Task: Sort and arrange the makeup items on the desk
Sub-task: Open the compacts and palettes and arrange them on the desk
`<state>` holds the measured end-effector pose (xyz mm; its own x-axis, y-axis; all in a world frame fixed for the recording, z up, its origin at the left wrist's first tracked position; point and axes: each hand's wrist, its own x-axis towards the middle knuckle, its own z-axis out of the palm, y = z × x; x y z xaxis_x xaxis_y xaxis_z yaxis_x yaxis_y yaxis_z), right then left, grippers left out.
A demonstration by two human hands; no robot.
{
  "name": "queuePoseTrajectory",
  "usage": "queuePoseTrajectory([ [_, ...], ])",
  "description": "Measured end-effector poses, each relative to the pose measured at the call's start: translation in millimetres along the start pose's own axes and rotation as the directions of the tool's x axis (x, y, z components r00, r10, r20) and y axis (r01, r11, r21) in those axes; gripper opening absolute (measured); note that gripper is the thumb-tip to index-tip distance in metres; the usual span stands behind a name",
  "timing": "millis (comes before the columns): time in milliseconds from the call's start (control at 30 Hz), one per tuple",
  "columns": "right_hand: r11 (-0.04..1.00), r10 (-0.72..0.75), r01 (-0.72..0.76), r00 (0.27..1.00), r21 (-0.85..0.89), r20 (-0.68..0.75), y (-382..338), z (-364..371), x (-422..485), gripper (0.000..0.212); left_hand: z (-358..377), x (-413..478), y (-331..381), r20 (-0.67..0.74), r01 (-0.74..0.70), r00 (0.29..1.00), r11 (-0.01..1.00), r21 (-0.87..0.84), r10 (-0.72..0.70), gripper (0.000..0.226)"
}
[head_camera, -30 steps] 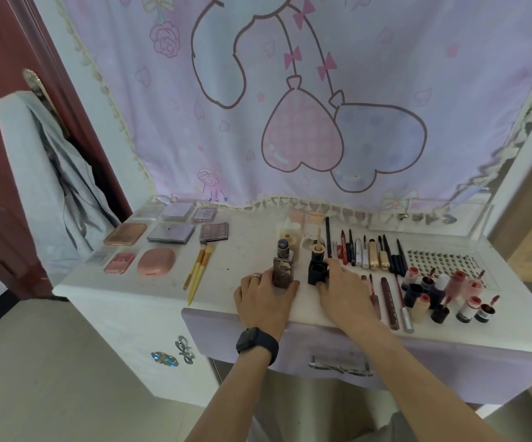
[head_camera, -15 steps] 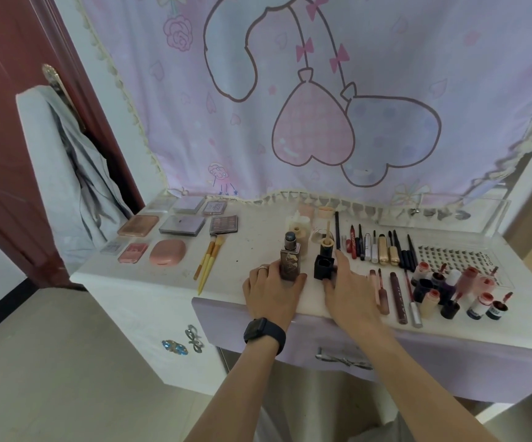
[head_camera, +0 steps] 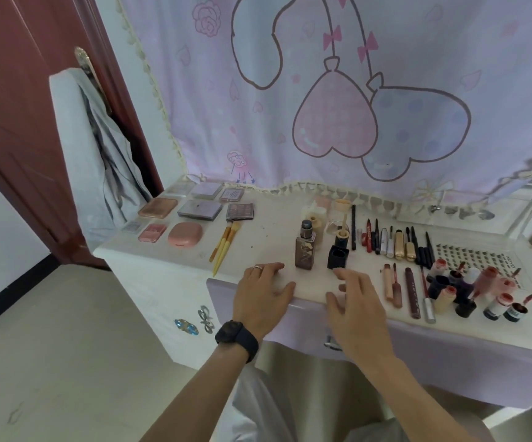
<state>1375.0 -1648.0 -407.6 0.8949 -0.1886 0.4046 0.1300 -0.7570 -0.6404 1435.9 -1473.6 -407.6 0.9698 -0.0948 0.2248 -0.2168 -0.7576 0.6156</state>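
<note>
L grip (head_camera: 264, 295) rests on the table (head_camera: 258, 247) front edge, fingers relaxed, holding nothing. R grip (head_camera: 355, 299) is blurred, fingers loosely spread, also empty. Just beyond L fingertips stands the brown bottle (head_camera: 305, 253), and just beyond R's the black bottle (head_camera: 338, 257), neither touched. The lip tubes (head_camera: 412, 291) lie right of R grip.

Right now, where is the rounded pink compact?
In the head view, the rounded pink compact lies on the left part of the desk, between a small pink palette on its left and two yellow-handled brushes on its right.
</note>
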Motion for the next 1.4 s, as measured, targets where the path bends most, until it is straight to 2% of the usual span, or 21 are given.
queuePoseTrajectory([
  [133, 0.975, -0.188, 0.195, 0.980, -0.106, 0.066, -7.4, 13.0, -15.6, 0.031, -30.0, -9.8, -27.2, -0.083, 0.002, 0.997, 0.999, 0.046, 0.001, 0.028],
  [300, 0.925, -0.329, 0.357, 0.924, -0.130, 0.196, -27.6, 42.3, -3.4, 0.034, -67.3, 5.6, -50.8, -0.190, 0.113, 0.976, 0.993, 0.022, -0.107, 0.028],
  [400, 0.923, -0.325, 0.370, 0.897, -0.108, 0.300, -41.4, 60.8, 16.7, 0.040, -86.9, 27.1, -61.9, -0.189, 0.207, 0.963, 0.977, 0.046, -0.195, 0.032],
  [567, 0.928, -0.279, 0.359, 0.849, -0.102, 0.449, -59.7, 93.1, 53.0, 0.050, -109.6, 61.6, -82.6, -0.143, 0.347, 0.936, 0.914, 0.212, -0.322, 0.046],
  [667, 0.922, -0.242, 0.359, 0.828, -0.147, 0.506, -62.3, 107.9, 69.0, 0.055, -115.0, 76.2, -93.4, -0.143, 0.396, 0.917, 0.897, 0.198, -0.373, 0.050],
  [800, 0.879, -0.273, 0.421, 0.830, -0.225, 0.487, -56.3, 119.6, 69.7, 0.058, -117.0, 89.4, -108.8, -0.161, 0.457, 0.887, 0.870, 0.185, -0.432, 0.062],
  [967, 0.866, -0.273, 0.425, 0.843, -0.264, 0.463, -55.5, 122.8, 66.2, 0.058, -111.0, 93.8, -123.9, -0.191, 0.446, 0.892, 0.867, 0.220, -0.411, 0.067],
  [1233, 0.871, -0.265, 0.413, 0.851, -0.266, 0.452, -59.0, 120.4, 65.4, 0.058, -108.6, 90.8, -128.4, -0.262, 0.439, 0.877, 0.893, 0.097, -0.402, 0.064],
  [1300, 0.873, -0.276, 0.415, 0.853, -0.256, 0.442, -58.6, 120.6, 65.6, 0.058, -110.9, 84.2, -128.1, -0.249, 0.433, 0.869, 0.901, -0.035, -0.428, 0.068],
  [1400, 0.880, -0.277, 0.409, 0.856, -0.242, 0.437, -57.0, 121.7, 65.9, 0.057, -113.6, 71.2, -118.1, -0.258, 0.380, 0.835, 0.849, -0.368, -0.486, 0.064],
])
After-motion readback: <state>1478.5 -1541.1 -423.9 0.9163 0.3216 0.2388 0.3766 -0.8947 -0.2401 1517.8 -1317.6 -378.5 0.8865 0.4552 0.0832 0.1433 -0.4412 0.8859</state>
